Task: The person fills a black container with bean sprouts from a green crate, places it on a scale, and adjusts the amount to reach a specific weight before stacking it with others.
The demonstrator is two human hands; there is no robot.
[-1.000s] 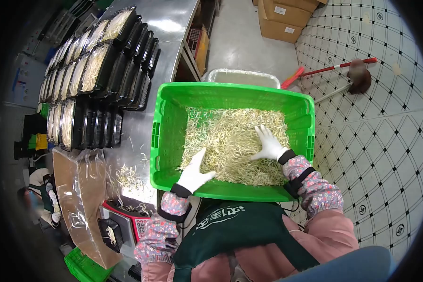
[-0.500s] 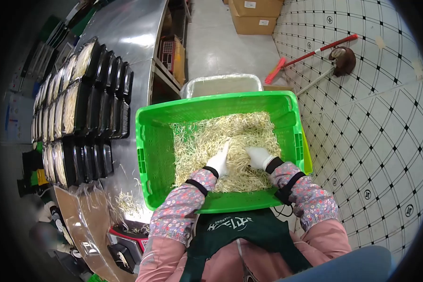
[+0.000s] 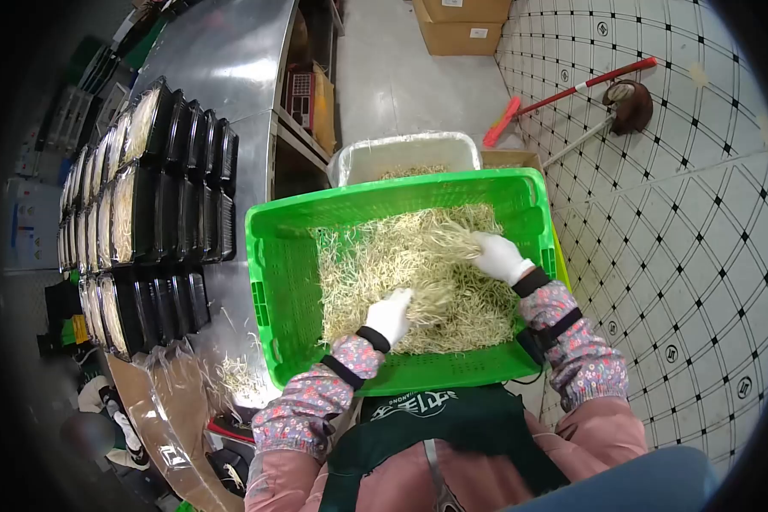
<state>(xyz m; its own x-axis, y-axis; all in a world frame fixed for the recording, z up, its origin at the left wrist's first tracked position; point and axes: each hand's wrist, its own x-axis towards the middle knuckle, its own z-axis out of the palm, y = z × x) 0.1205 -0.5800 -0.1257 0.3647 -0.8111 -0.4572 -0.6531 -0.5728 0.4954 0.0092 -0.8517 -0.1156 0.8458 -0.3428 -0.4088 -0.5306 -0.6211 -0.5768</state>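
Observation:
A green plastic crate [image 3: 260,294] in front of me holds a thick layer of bean sprouts [image 3: 358,282]. My left hand [image 3: 390,318], in a white glove, is closed around a bunch of sprouts near the crate's front side. Farther back and to the right, my right hand [image 3: 501,258], also white-gloved, grips another bunch, its strands pointing left. Sprouts hide the fingertips of both hands. Some green crate floor shows through at the back left.
Black trays packed with sprouts [image 3: 132,205] stand stacked on the steel table [image 3: 222,51] at left. Loose sprouts [image 3: 235,380] lie near its front. Behind the crate is a white bin [image 3: 410,158]. A red-handled tool [image 3: 589,84] lies right; another person [image 3: 111,418] is lower left.
My hands have moved apart: the right went back and to the right, the left slightly toward me. Bunches of sprouts now show in both. More of the white bin's contents is visible.

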